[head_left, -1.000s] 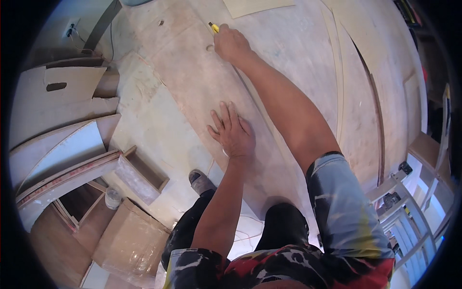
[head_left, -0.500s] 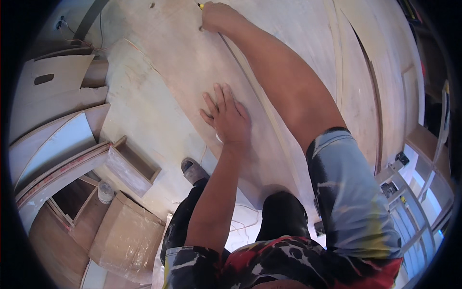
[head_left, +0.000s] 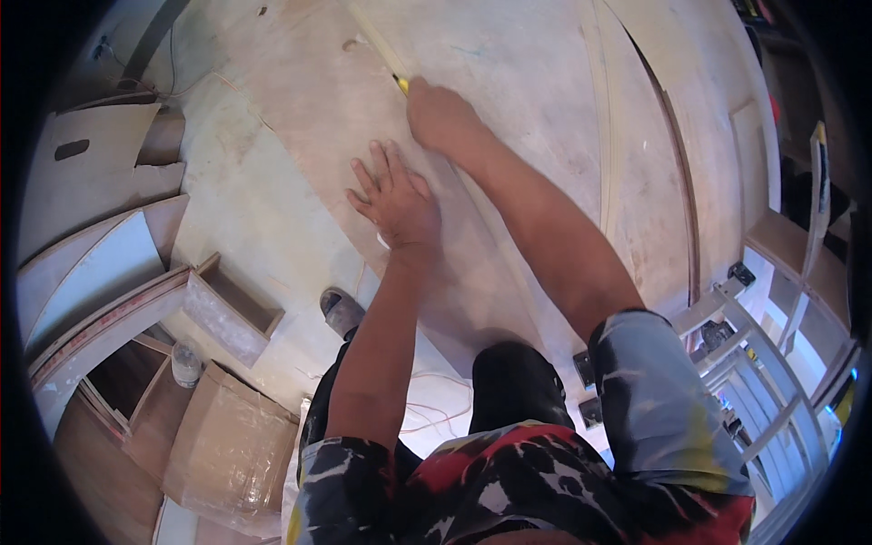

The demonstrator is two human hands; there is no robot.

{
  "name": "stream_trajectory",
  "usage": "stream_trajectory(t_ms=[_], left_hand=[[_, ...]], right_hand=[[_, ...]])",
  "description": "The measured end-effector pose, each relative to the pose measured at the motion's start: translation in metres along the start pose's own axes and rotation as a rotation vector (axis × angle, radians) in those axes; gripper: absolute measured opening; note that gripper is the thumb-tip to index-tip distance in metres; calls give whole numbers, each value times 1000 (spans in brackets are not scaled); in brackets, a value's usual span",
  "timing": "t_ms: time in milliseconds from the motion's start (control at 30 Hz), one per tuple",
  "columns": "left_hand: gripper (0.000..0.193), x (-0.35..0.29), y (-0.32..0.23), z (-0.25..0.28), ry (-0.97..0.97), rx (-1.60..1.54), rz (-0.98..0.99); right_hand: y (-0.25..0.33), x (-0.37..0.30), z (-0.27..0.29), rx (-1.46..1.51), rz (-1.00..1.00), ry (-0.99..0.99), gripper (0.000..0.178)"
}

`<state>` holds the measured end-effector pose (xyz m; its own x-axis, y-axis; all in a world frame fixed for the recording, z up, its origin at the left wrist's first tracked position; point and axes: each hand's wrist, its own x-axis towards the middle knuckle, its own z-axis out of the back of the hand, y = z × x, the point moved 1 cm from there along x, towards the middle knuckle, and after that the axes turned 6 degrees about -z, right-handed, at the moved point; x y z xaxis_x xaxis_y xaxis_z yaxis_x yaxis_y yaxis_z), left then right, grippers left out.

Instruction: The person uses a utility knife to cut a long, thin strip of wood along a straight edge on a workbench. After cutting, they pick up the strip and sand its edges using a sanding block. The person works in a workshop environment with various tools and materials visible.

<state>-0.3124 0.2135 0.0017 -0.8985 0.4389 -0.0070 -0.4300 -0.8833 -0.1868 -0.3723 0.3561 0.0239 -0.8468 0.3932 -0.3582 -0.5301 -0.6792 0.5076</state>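
Observation:
A long, thin plywood panel lies in front of me on a paler sheet. My left hand presses flat on it, fingers spread. Ahead and to the right, my right hand is closed in a fist around what looks like a yellow utility knife. Only its yellow end with a dark tip shows; the fist hides the rest. The tip meets the panel beside a narrow pale strip, which runs away from me and passes beneath the right hand and forearm.
Cut boards and an open wooden box stand at the left, with a clear plastic jar and a taped cardboard box nearer me. A metal ladder is at the lower right. A thin cord lies at the far left.
My right hand has drawn the knife back toward me along the strip, uncovering the strip's far part. My left hand stays flat on the panel; the whole view has shifted slightly.

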Motion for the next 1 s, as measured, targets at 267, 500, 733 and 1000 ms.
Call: stream_trajectory(t_ms=[267,500,733,1000], left_hand=[[52,0,0,4,-12,22,-10],[52,-1,3,-4,-30,57,-25],[52,-3,4,-7,-82,58,-48],[53,-1,-1,-6,-79,23,-70]], right_hand=[[-48,-150,-4,74,-122,163,15],[-94,-275,-25,67,-265,257,18],[-134,-388,-37,8,-418,378,20],[-158,-463,-36,66,-475,377,20]])
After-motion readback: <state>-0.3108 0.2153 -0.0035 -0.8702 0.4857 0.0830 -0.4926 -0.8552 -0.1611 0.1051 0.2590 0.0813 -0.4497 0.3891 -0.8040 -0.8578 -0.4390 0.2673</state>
